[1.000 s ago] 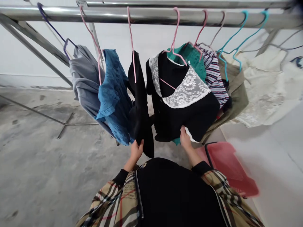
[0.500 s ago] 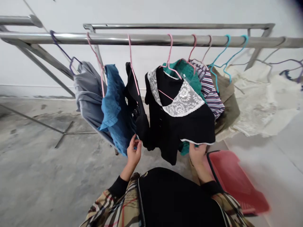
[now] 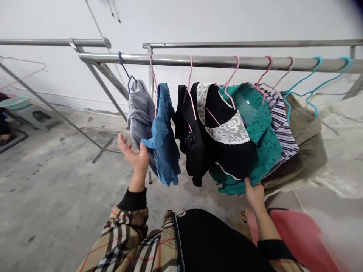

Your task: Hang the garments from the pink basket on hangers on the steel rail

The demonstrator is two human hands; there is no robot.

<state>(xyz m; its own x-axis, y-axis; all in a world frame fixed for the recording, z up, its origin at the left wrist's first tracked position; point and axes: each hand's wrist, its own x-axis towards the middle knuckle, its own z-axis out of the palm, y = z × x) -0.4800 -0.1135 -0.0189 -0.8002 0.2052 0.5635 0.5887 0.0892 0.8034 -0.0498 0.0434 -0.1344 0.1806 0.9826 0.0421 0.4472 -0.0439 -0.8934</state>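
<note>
My left hand (image 3: 134,156) is open with fingers spread, at the ruffled edge of a blue garment (image 3: 167,151) on a pink hanger; whether it touches the cloth I cannot tell. Next to that hangs a grey garment (image 3: 138,102). My right hand (image 3: 255,194) pinches the white-edged sleeve of a black blouse (image 3: 234,155) with a lace collar (image 3: 231,130). Behind the blouse is a green shirt (image 3: 266,124). A second black garment (image 3: 195,151) hangs between the blue one and the blouse.
A steel rail (image 3: 176,59) carries the hangers. Farther right hang a striped shirt (image 3: 283,121), an olive garment (image 3: 306,132) and cream lace cloth (image 3: 340,162). A red basket (image 3: 303,234) stands low at right. A grey stool (image 3: 42,117) with a pale green basin (image 3: 17,102) is at far left.
The view has turned left, so the rail sits farther right. My left hand has left the black garment and spread open beside the blue one. The blouse has swung, showing more green shirt.
</note>
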